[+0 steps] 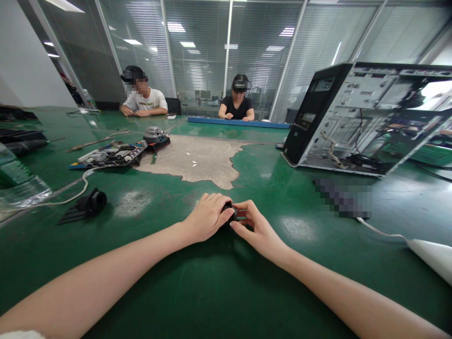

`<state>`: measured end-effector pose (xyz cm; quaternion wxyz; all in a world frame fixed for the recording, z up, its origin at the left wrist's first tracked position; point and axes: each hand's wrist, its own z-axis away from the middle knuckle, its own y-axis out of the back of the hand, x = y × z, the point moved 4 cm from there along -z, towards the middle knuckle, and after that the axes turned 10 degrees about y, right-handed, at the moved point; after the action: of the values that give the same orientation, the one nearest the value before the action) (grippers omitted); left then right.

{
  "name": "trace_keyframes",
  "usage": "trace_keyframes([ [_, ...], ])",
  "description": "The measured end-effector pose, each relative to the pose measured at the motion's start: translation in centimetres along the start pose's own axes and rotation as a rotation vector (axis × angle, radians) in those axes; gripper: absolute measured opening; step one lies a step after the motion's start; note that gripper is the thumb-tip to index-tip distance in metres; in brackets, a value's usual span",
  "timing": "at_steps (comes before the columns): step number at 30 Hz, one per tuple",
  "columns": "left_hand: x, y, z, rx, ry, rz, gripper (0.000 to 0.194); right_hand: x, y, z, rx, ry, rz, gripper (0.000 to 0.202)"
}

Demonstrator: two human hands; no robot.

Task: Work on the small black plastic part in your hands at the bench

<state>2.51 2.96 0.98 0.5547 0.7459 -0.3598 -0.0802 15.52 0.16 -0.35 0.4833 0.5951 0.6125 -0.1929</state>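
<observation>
A small black object with rounded edges [232, 215] is held low over the green table in front of me, mostly covered by fingers; its kind cannot be made out. My left hand [206, 219] wraps around it from the left, thumb along the near side. From the right, the thumb and fingertips of my right hand [259, 230] close on its other edge. Left of my hands, a black part with a round barrel and flat fins [90, 203] lies on the table, apart from both hands.
An opened computer tower [318, 127] stands at the right. A circuit board [113, 156] and a round metal fan-like part [155, 135] lie at the left, near a clear bottle [21, 179]. A pixelated dark item [341, 197] has a cable. Two people sit opposite.
</observation>
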Motion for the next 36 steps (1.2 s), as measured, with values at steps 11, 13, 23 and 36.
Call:
trace_keyframes([
  [11,0.1,0.0,0.0,0.001,0.006,0.009,0.039,-0.3,0.3,0.0,0.053,0.056,0.051,0.022],
  [13,0.1,0.1,0.0,0.002,0.008,0.012,0.039,0.0,0.1,-0.1,0.036,-0.013,0.014,0.025],
  [23,0.1,0.0,0.0,-0.005,0.001,0.012,0.038,-0.7,0.1,0.1,0.033,0.12,0.058,0.018],
  [36,0.1,0.1,0.0,-0.005,0.007,0.008,0.041,0.2,0.0,0.0,-0.006,-0.056,-0.008,0.023],
])
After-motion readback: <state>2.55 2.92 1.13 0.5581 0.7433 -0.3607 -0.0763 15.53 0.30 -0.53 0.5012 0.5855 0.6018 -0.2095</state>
